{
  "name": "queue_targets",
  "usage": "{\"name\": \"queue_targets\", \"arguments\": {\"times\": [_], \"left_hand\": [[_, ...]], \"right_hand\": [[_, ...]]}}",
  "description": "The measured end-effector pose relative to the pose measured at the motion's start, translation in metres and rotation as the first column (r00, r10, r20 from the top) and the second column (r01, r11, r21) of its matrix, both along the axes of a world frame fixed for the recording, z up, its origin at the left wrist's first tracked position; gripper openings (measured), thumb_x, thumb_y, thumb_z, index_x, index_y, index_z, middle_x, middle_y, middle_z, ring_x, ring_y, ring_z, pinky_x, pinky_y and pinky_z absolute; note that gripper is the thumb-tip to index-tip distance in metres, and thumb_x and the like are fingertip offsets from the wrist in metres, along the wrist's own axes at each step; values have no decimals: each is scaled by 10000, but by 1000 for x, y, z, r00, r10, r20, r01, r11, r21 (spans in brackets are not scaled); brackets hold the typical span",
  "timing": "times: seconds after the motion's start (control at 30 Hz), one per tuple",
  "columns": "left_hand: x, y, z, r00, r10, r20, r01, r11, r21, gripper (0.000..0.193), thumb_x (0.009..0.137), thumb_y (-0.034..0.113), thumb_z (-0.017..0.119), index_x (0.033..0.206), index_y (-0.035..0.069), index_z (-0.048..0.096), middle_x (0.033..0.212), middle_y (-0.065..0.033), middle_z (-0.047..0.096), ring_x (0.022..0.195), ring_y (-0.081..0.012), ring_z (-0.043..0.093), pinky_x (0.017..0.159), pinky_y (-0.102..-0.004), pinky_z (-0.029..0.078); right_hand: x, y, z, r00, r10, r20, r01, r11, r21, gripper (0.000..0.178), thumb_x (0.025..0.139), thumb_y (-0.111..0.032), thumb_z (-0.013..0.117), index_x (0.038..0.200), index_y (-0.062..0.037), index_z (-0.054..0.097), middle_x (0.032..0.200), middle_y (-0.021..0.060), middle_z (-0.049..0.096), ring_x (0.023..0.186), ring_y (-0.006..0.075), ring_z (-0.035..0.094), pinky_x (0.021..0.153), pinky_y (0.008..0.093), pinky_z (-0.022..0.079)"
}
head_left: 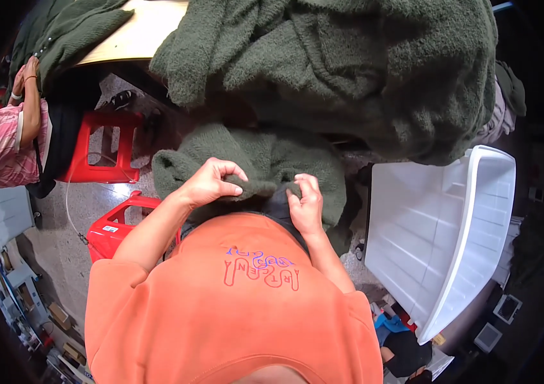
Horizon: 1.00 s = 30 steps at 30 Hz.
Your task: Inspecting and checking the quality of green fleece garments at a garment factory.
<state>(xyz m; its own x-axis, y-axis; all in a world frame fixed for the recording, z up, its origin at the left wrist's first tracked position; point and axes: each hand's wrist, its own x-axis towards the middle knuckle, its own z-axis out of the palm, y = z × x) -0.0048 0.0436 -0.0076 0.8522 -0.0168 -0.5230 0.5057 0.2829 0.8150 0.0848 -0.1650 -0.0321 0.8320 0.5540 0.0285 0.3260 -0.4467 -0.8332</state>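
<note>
A fuzzy dark green garment point(252, 160) lies across my lap, below a big heap of the same green garments point(361, 70) that hangs over the table edge. My left hand point(213, 181) pinches the near edge of the lap garment between thumb and fingers. My right hand point(304, 203) grips the same edge a little to the right, fingers curled over the fabric. My orange shirt fills the lower part of the view.
A white plastic crate point(445, 224) stands at my right. Two red plastic stools point(108, 144) point(115, 227) are at my left. Another person in a pink patterned top point(3, 147) sits at far left, handling a green garment point(67, 32) on the wooden table point(137, 32).
</note>
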Motion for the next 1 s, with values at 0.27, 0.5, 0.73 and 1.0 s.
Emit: {"name": "queue_targets", "arguments": {"times": [0.27,0.5,0.73,1.0], "left_hand": [[-1,-26,-11,975,167,145,-187,973,138,257,666,-64,651,850,43,508,651,64,451,581,-4,437,527,-142,385],[-7,-30,-10,1000,-25,17,18,948,319,71,725,8,608,733,-1,538,601,52,448,581,-27,392,490,-200,337],[-2,-41,-4,999,0,-45,0,1000,-10,147,744,12,592,629,52,509,593,61,465,554,-3,395,470,-178,328],[2,-39,-3,970,237,-61,-243,959,-145,32,720,1,568,717,28,586,675,5,569,589,-46,492,537,-190,399]], "right_hand": [[-6,35,18,870,320,-374,-287,947,142,217,750,-79,598,921,30,521,837,137,588,770,162,567,690,288,439],[-12,31,9,837,249,-487,-182,966,182,91,739,-27,584,808,21,552,665,55,537,644,80,481,591,238,405],[-11,30,5,936,195,-293,-164,978,129,71,737,-32,554,789,17,547,603,83,499,554,77,433,494,259,380],[-1,23,3,923,252,-291,-215,965,152,189,720,-31,589,904,1,561,773,81,545,722,128,506,655,256,417]]}}
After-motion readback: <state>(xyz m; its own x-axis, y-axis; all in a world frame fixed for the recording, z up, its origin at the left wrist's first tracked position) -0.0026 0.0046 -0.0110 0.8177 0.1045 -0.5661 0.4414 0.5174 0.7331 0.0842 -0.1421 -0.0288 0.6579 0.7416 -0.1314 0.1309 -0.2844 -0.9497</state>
